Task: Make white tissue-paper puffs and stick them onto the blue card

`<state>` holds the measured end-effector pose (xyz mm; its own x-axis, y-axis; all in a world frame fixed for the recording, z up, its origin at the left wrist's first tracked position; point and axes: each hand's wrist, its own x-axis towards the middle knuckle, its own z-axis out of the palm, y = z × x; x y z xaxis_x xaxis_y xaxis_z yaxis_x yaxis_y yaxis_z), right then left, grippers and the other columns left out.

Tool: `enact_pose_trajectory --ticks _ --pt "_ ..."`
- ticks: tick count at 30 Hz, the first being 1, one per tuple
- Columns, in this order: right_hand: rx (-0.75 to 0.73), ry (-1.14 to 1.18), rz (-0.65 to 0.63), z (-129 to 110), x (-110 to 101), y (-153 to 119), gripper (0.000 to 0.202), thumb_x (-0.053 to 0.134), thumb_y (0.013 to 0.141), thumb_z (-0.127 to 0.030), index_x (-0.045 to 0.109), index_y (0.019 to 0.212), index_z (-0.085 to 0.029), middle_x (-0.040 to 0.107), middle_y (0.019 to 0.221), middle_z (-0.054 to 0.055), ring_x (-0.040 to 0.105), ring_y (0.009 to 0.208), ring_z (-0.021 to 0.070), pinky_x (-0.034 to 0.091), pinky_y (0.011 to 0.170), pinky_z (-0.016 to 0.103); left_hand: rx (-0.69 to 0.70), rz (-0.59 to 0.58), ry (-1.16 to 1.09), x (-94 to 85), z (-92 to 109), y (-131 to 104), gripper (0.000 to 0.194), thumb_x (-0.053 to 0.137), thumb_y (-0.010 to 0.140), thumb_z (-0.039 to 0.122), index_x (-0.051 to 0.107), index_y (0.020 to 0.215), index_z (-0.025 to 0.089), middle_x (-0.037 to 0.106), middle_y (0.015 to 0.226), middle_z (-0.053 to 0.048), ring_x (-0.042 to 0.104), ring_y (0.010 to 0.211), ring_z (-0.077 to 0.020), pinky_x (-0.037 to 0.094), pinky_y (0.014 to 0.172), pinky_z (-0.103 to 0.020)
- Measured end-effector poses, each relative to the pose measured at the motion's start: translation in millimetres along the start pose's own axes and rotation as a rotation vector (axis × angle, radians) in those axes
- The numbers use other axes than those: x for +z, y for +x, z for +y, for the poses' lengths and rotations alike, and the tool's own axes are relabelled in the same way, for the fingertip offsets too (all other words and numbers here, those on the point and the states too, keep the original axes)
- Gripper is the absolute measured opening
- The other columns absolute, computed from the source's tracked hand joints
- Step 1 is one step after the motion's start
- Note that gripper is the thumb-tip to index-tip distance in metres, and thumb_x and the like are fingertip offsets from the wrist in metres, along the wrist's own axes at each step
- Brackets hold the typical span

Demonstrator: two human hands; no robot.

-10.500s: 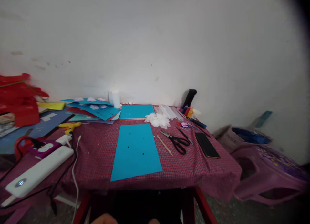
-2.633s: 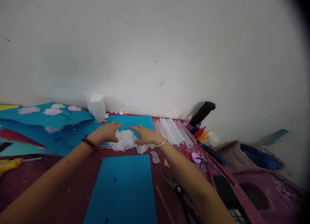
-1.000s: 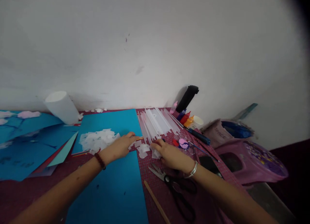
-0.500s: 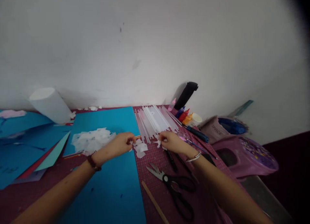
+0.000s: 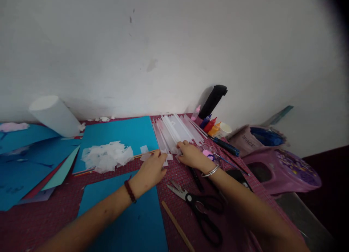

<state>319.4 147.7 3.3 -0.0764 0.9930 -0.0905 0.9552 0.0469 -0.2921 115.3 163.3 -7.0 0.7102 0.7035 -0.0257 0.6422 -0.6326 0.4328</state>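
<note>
My left hand (image 5: 151,168) is palm down with its fingers apart, touching small white paper scraps (image 5: 165,160) beside the blue sheet. Thin coloured sticks (image 5: 145,154) run by its fingertips. My right hand (image 5: 192,157) rests at the near ends of long whitish translucent strips (image 5: 174,130). Its fingers are curved, with a gap between thumb and fingertips. A larger heap of white paper pieces (image 5: 107,155) lies left on the upper blue sheet (image 5: 120,128). Black-handled scissors (image 5: 197,208) lie open below my right hand.
Right of the strips stand paint bottles (image 5: 209,125), a white cup (image 5: 225,129) and a blue-handled tool (image 5: 225,146). A wooden stick (image 5: 177,226) lies near the lower blue sheet (image 5: 131,215). At left are a white paper roll (image 5: 57,116) and folded coloured sheets (image 5: 58,172).
My left hand has moved right and nearer, and its pinched fingers have spread. The white scrap at my right fingertips no longer shows plainly, and those fingers have parted. The view has shifted slightly.
</note>
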Motion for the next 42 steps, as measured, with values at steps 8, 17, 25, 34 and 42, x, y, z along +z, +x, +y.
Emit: enact_pose_trajectory --ticks 8,17,25,34,42 --pt "-0.028 0.094 0.028 3 6 3 0.022 0.047 0.070 0.001 0.058 0.080 -0.015 0.061 0.083 0.006 0.058 0.078 0.0179 0.040 0.071 0.027 0.038 0.025 -0.138 0.1 -6 14 0.019 0.042 0.062 0.001 0.052 0.065 0.018 0.055 0.071 -0.002 0.053 0.069 -0.0148 0.041 0.063 -0.026" --pt "-0.125 0.503 0.037 -14 -15 9 0.012 0.047 0.074 -0.009 0.052 0.080 -0.018 0.054 0.066 -0.005 0.050 0.055 0.0088 0.040 0.052 0.018 -0.348 0.252 -0.329 -106.8 -80 -60 0.013 0.048 0.068 0.026 0.056 0.075 0.019 0.061 0.069 0.002 0.061 0.062 -0.0150 0.044 0.058 -0.025" --pt "-0.299 0.536 -0.034 -114 7 61 0.016 0.050 0.071 -0.006 0.059 0.080 -0.016 0.060 0.073 -0.001 0.053 0.064 0.0101 0.040 0.057 0.019 -0.478 0.293 -0.340 -115.0 -136 -87 0.015 0.048 0.065 0.029 0.054 0.074 0.018 0.059 0.062 0.002 0.063 0.059 -0.0173 0.046 0.057 -0.026" --pt "-0.397 -0.046 -0.110 -111 9 71 0.052 0.066 0.073 -0.028 0.053 0.122 -0.017 0.052 0.119 0.014 0.057 0.096 0.0241 0.043 0.083 0.034 -0.333 0.391 -0.289 -107.1 -143 -84 0.035 0.050 0.073 0.039 0.062 0.098 0.017 0.065 0.099 -0.008 0.060 0.068 -0.0165 0.048 0.062 -0.028" --pt "-0.449 -0.007 -0.143 -109 28 77 0.012 0.053 0.077 -0.008 0.061 0.081 -0.016 0.060 0.084 0.005 0.054 0.074 0.0157 0.038 0.068 0.026 -0.405 0.400 -0.358 -129.9 -135 -93 0.038 0.052 0.075 0.040 0.060 0.103 0.015 0.064 0.087 -0.006 0.058 0.063 -0.0153 0.048 0.058 -0.028"
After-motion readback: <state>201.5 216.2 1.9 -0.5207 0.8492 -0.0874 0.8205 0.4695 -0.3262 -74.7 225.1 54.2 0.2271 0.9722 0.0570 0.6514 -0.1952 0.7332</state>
